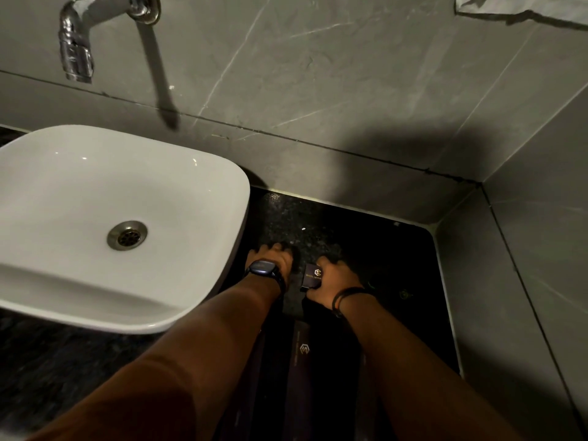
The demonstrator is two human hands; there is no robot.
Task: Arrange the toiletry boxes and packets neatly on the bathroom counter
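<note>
At lower centre, the right hand [334,276] is gripping a small dark logo-printed box [312,275]; the left hand [273,257] is pressing curled fingers onto the dim black speckled tabletop [286,214], its grasp unclear.

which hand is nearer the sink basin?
Left. The left hand lies on the dark counter right beside the white sink basin's right rim; the right hand, gripping a small dark box, sits farther right.

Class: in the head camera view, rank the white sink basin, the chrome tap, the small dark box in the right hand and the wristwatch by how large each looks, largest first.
1. White sink basin
2. Chrome tap
3. Small dark box and wristwatch: they look about alike, and the right hand partly covers the box, so no ranking.
</note>
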